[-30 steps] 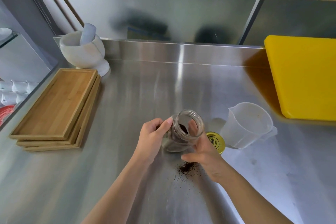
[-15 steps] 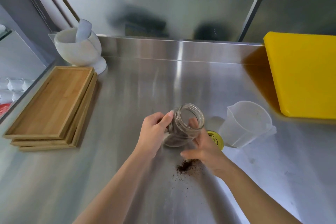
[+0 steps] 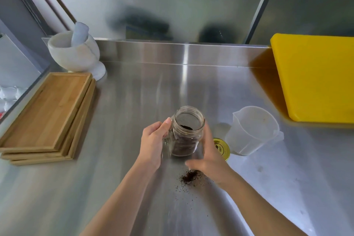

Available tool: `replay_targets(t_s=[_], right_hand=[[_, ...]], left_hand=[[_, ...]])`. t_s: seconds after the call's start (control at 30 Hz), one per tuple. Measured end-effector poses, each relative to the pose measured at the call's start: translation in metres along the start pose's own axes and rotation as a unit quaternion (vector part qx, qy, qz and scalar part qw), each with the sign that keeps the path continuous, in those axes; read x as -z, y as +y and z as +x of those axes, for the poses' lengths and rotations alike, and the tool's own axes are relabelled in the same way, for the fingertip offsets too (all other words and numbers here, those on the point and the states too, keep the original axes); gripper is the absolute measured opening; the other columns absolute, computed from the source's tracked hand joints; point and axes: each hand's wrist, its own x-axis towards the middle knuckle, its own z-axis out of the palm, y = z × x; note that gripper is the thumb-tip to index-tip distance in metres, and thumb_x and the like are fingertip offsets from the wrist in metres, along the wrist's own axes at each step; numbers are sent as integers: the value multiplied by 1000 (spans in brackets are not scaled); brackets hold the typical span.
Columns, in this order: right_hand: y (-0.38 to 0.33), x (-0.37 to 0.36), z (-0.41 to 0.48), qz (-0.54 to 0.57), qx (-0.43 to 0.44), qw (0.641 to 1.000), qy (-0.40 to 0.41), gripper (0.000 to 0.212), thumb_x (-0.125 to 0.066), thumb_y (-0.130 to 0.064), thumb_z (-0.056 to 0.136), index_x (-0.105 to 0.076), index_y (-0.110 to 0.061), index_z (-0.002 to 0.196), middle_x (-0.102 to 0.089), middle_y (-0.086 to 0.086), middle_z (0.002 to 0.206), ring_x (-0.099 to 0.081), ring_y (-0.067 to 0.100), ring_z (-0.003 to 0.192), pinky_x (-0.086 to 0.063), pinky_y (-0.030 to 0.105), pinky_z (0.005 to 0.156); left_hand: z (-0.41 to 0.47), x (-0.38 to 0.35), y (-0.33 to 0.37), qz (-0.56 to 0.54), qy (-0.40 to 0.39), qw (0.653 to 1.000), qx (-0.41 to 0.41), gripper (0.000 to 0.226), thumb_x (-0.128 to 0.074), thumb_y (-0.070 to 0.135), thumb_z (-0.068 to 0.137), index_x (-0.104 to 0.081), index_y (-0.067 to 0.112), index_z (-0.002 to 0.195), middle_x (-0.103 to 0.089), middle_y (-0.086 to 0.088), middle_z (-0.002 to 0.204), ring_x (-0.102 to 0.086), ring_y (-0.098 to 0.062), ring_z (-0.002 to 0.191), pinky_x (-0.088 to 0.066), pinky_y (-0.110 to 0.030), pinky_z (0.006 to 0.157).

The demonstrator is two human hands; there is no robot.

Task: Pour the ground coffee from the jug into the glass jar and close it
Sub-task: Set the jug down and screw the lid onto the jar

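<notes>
Steel counter (image 3: 118, 120): left hand (image 3: 153, 144) fingers wrap the open jar (image 3: 186, 133); right hand (image 3: 209, 156) fingers press its other side, lid (image 3: 223, 148) just beyond them.

No legible text anywhere.
The round yellow metal lid (image 3: 222, 148), lying just beside the clear glass jar (image 3: 186, 132), carries a dark printed emblem too small and blurred to read.
</notes>
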Motion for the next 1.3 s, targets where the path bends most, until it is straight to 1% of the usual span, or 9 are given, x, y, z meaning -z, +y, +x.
replay_targets(t_s=[0.1, 0.2, 0.27, 0.33, 0.47, 0.67, 0.83, 1.13, 1.3], right_hand=[[2, 2, 4, 7, -3, 1000, -8, 109, -67, -1, 59, -8, -32, 145, -39, -19, 137, -42, -14, 116, -39, 13, 95], [3, 10, 3, -37, -1, 998, -57, 108, -73, -14, 57, -13, -36, 145, -31, -15, 147, -27, -1, 134, -25, 31, 113], [4, 16, 2, -52, -3, 999, 6, 104, -73, -24, 58, -17, -36, 145, -24, -13, 152, -20, 3, 138, -19, 37, 115], [4, 21, 1, -116, 5, 991, 61, 92, -70, -26, 64, -23, -29, 143, -26, -8, 151, -21, 7, 138, -17, 33, 115], [13, 31, -2, -382, 79, 917, 83, 71, -64, -25, 82, -28, -19, 143, -27, -1, 149, -20, 15, 136, -11, 23, 106], [24, 36, -5, -517, -6, 852, 83, 62, -53, -39, 89, -25, -19, 141, -22, 6, 151, -22, 26, 136, -19, 35, 109], [25, 33, -3, -510, -45, 852, 105, 62, -54, -41, 86, -29, -19, 138, -35, 5, 143, -36, 26, 127, -28, 34, 104], [13, 41, 0, -418, -51, 893, 160, 65, -66, -42, 80, -39, -20, 134, -46, 4, 134, -42, 23, 119, -37, 34, 99], [-8, 44, 5, -305, -2, 927, 217, 58, -71, -41, 76, -49, -18, 124, -52, 1, 117, -48, 18, 108, -43, 30, 91]], left_hand=[[-1, 2, -1, -10, 1, 1000, 5, 54, -65, 37, 73, -45, -12, 65, -35, -13, 75, -25, -28, 69, -23, -37, 66], [1, 6, -4, -5, 9, 1000, 7, 43, -64, 28, 80, -39, 2, 56, -30, -6, 58, -27, -21, 58, -23, -34, 61], [0, 4, -5, -4, 11, 1000, 3, 44, -62, 21, 85, -32, 14, 53, -26, 5, 50, -23, -11, 51, -18, -32, 57], [0, 1, -8, -3, 9, 1000, 4, 45, -62, 21, 84, -31, 18, 52, -25, 8, 50, -22, -11, 51, -17, -32, 57], [2, 0, -14, -10, 2, 1000, 25, 47, -62, 20, 85, -37, 20, 46, -32, 5, 50, -28, -13, 52, -23, -31, 60], [4, 6, -17, -9, 6, 999, 47, 43, -64, 33, 72, -32, 23, 45, -26, 8, 47, -15, -17, 56, -11, -38, 61], [6, 13, -17, -22, 7, 998, 53, 44, -69, 38, 67, -33, 20, 51, -25, -1, 54, -11, -30, 65, -8, -44, 65], [12, 23, -27, -14, -1, 999, 38, 50, -70, 45, 63, -49, 0, 66, -27, -6, 61, -22, -21, 61, -15, -39, 62], [14, 24, -28, -13, -10, 999, 33, 41, -70, 42, 66, -50, 7, 71, -28, -2, 58, -23, -16, 58, -17, -37, 61]])
